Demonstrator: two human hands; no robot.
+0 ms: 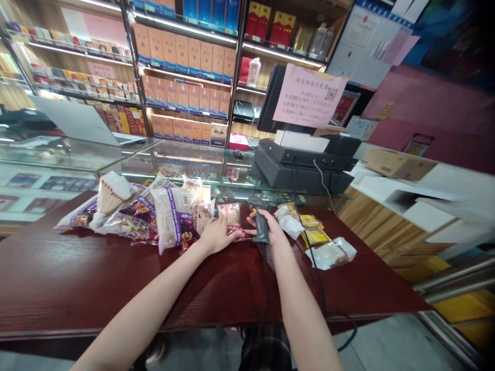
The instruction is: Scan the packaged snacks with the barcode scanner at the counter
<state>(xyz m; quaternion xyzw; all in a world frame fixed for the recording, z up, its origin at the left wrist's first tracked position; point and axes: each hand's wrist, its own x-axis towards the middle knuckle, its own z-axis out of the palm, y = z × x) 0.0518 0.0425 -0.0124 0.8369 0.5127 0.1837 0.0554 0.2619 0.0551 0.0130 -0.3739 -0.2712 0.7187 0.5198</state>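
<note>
My right hand (273,229) is closed around the grey handle of a corded barcode scanner (261,225), whose head points at a snack packet (232,216) lying on the dark red wooden counter (77,278). My left hand (216,234) rests on that packet with its fingers stretched out, pressing it flat. A pile of bagged breads and snacks (147,214) lies to the left of my left hand. Several smaller packets (317,239) lie to the right of the scanner.
A glass display case (185,159) runs along the back of the counter, with a laptop (81,121) on its left part. A black till with a pink paper notice (307,98) stands at the right. Shelves of boxed goods (185,56) fill the back wall. Cardboard box (398,164) at far right.
</note>
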